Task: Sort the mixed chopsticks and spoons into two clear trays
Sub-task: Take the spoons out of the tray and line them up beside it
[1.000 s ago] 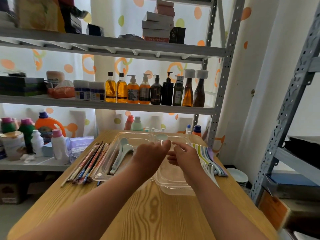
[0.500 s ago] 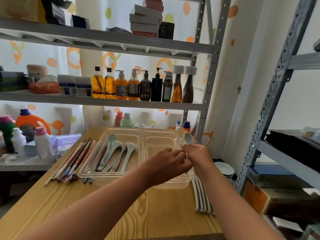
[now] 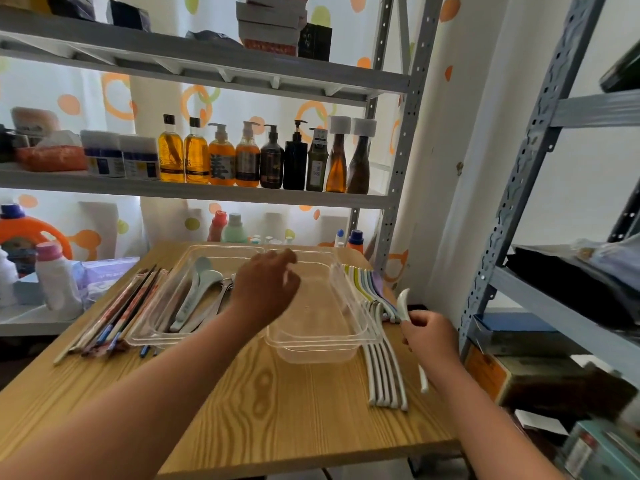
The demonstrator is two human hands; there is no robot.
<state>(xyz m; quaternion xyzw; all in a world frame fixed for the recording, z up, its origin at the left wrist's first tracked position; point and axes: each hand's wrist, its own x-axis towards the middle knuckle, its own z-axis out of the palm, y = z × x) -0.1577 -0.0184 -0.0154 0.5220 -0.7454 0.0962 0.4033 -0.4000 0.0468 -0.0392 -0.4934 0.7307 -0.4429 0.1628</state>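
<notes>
Head view is showing me the right hand gripping one white spoon around the middle of its handle. The bowl is pointing up and the handle end is sticking out below the fist. The left hand is hovering with loose fingers and is holding nothing, above the place where the two clear trays are meeting.

Under and to the left of this hand, the left tray is carrying the sorted spoons. Further left, the chopsticks are lying in a bundle on the table. Between the two hands the right tray is standing, and I am seeing nothing inside it. Just left of the right hand, beside that tray's wall, a row of spoons is lying.

I am judging the held spoon as light, stiff and smooth, so probably a little slippery, and perhaps it is chipping if dropped. Holding it at mid-handle is looking sensible to me. The chopsticks are thin and are probably rolling easily, so I am thinking to take them together at the middle of the bundle.
</notes>
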